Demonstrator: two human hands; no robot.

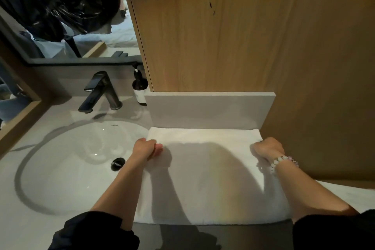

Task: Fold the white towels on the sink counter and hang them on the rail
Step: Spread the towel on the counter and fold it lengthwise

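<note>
A white towel (205, 178) lies spread flat on the counter to the right of the sink, its far edge against the low grey backsplash. My left hand (147, 148) pinches the towel's far left corner with curled fingers. My right hand (268, 148), with a bead bracelet on the wrist, grips the far right corner. More white cloth (353, 195) shows at the right edge, past my right forearm. No rail is in view.
The white oval sink basin (60, 178) with a black drain fills the left. Behind it stand a dark faucet (101, 91) and a brown soap pump bottle (140, 87). A wooden panel (243, 26) rises behind the grey backsplash (209, 109); a mirror (60, 16) is at the upper left.
</note>
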